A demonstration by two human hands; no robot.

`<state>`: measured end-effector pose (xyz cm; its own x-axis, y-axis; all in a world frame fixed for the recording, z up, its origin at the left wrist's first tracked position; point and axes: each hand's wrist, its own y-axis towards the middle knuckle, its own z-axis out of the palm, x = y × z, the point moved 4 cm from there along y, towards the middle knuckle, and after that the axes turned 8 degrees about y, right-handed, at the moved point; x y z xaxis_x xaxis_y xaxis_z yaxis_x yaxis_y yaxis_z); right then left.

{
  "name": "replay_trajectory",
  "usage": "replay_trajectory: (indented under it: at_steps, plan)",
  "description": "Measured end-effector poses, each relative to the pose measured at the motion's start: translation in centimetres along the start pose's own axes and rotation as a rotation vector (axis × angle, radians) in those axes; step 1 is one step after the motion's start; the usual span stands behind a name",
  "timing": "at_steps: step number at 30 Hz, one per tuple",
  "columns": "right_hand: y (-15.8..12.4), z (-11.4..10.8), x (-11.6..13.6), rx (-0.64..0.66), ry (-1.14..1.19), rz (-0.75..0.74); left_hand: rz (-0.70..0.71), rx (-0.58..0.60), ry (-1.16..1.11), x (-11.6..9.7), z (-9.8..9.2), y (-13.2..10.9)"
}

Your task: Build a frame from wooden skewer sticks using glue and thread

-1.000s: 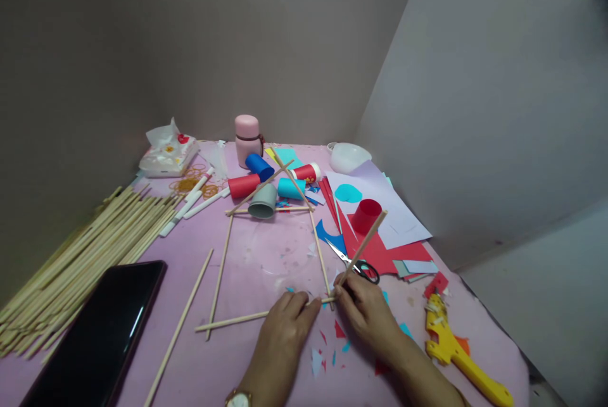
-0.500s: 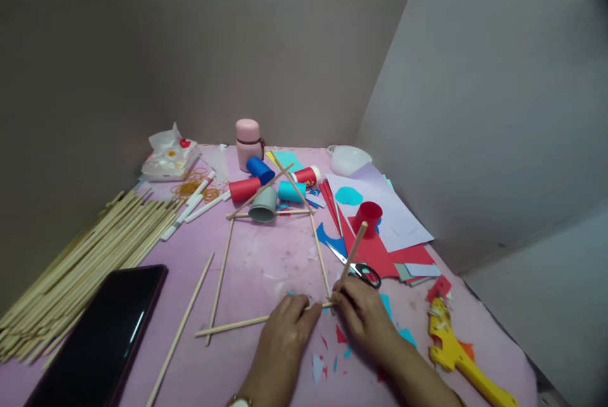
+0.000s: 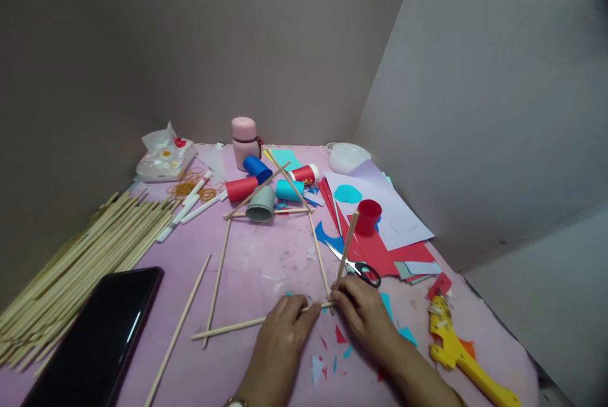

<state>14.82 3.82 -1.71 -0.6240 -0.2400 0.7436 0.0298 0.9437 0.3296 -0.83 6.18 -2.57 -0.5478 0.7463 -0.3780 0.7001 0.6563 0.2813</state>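
Note:
My left hand (image 3: 282, 337) is closed on the front wooden stick (image 3: 230, 328) of a square frame, fingers pressed on it close to its right end. Pinched at its foot in my right hand (image 3: 368, 318), a wooden stick (image 3: 348, 247) stands nearly upright, leaning slightly right, at the frame's front right corner. My right fingers hide the exact joint. The right side stick (image 3: 319, 252) and left side stick (image 3: 219, 274) run back to a rear stick (image 3: 292, 211), above which two more sticks cross. A loose stick (image 3: 178, 328) lies left of the frame.
A yellow glue gun (image 3: 449, 337) lies at right, scissors (image 3: 354, 262) behind my right hand. Left are a phone (image 3: 102, 331) and a bundle of sticks (image 3: 90, 261). Paper cups, a grey cup (image 3: 261, 204) among them, a pink flask (image 3: 244, 144) and coloured paper sit farther back.
The stick in my right hand has tipped a little more upright, its top moving left. My left hand keeps its place on the front stick. The view has shifted slightly.

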Motion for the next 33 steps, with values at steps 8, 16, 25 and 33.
replay_trajectory:
  at_steps: [8, 16, 25, 33]
  plan:
    - [0.0, 0.16, 0.47, -0.001, 0.012, -0.033, 0.002, -0.013, 0.005, 0.03, 0.13, 0.04]
    - [-0.1, 0.08, 0.4, -0.006, 0.041, -0.023, -0.007, 0.016, 0.006, 0.03, -0.08, 0.01]
    - [0.05, 0.17, 0.77, -0.017, 0.089, 0.036, -0.01, 0.028, 0.01, 0.0, 0.2, -0.1]
    - [-0.1, -0.41, 0.6, -0.092, 0.124, 0.094, -0.024, 0.051, 0.045, -0.25, -0.05, 0.07]
